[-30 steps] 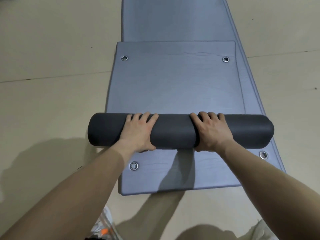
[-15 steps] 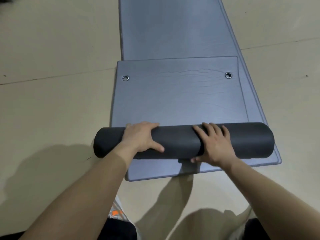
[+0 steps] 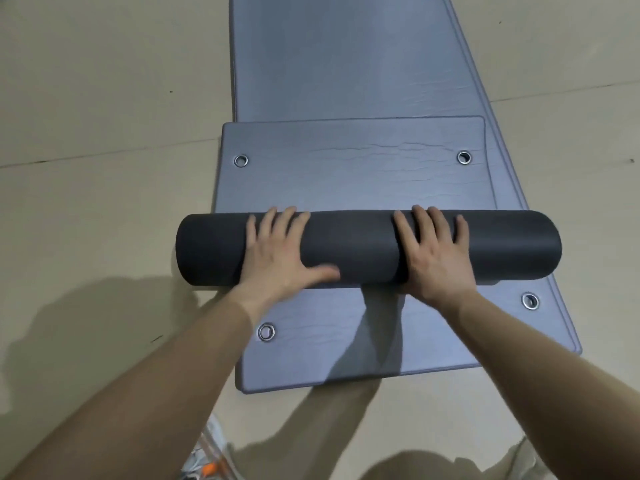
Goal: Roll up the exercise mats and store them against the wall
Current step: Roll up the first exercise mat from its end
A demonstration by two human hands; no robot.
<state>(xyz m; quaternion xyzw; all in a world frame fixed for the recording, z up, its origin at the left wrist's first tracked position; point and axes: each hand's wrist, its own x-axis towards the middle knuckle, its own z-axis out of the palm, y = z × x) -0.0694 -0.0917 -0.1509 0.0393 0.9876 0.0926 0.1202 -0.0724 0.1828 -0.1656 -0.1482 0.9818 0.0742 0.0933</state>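
Observation:
A dark grey rolled part of an exercise mat (image 3: pixel 360 249) lies crosswise on the floor. Its unrolled tail (image 3: pixel 346 174), blue-grey with metal eyelets near the corners, stretches flat beyond the roll. Beneath it lies a second blue-grey mat (image 3: pixel 346 50) that runs away from me and also shows in front of the roll. My left hand (image 3: pixel 280 251) presses flat on top of the roll left of centre, fingers spread. My right hand (image 3: pixel 433 251) presses on it right of centre, fingers straight over the top.
A beige tiled floor (image 3: pixel 104 133) surrounds the mats on both sides. My shoe with orange detail (image 3: pixel 207 455) shows at the bottom edge, near the lower mat's front end (image 3: pixel 311 379). No wall is in view.
The roll has moved forward along the mat, so more of the lower mat's front end with its eyelets shows before it. Both hands shifted from a curled hold to flat, spread fingers.

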